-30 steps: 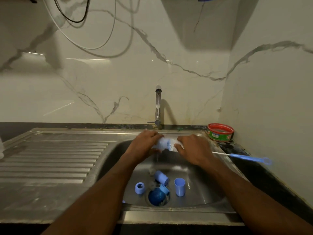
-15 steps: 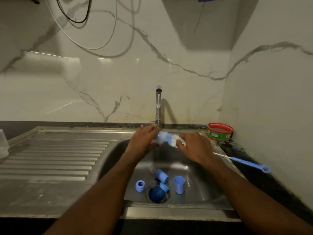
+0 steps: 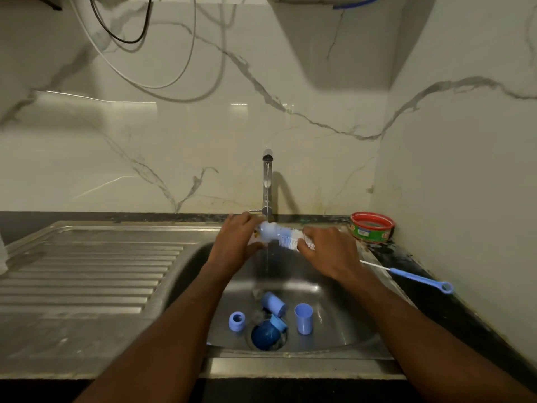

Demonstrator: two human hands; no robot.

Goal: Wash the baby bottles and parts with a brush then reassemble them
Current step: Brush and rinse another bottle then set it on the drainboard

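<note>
Left hand (image 3: 236,242) grip: bottle (image 3: 268,230) lies level, left-right.

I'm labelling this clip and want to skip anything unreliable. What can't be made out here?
All in the head view:
- Bottle: its body is hidden by the left hand.
- Brush: motion blur, and the right hand covers part of it.
- Red tub: label too small to read.
- Drain: blue parts overlap there, so they can't be told apart.
</note>
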